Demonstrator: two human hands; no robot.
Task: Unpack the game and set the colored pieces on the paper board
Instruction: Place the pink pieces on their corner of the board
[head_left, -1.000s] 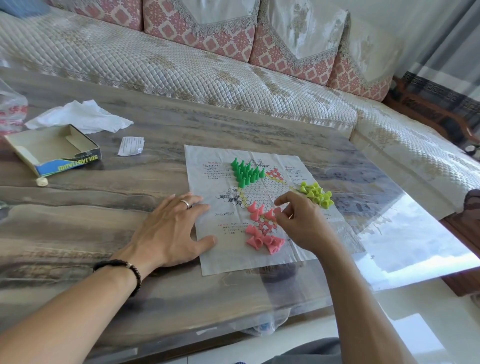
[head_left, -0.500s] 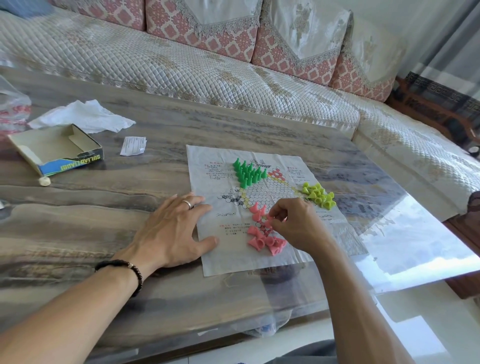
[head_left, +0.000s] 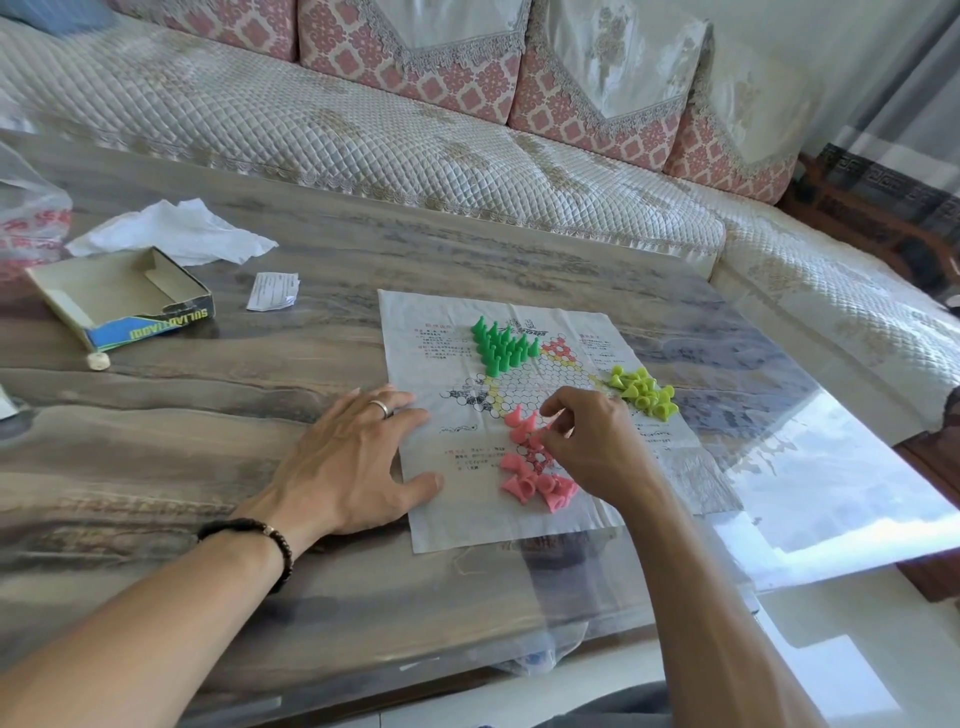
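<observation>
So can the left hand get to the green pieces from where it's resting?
Probably yes: the left hand lies flat on the paper board's edge, and nothing stands between it and the green pieces.

Crumpled tissue (head_left: 174, 233) and quilted sofa (head_left: 363, 130) behind the table (head_left: 208, 519).

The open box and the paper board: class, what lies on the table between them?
In the head view, a small folded paper slip lies between the open box and paper board.

Place: a home living room is showing.
Seating: a quilted sofa (head_left: 363, 140) with patterned cushions (head_left: 415, 57) is bordering a glossy coffee table (head_left: 260, 571).
</observation>
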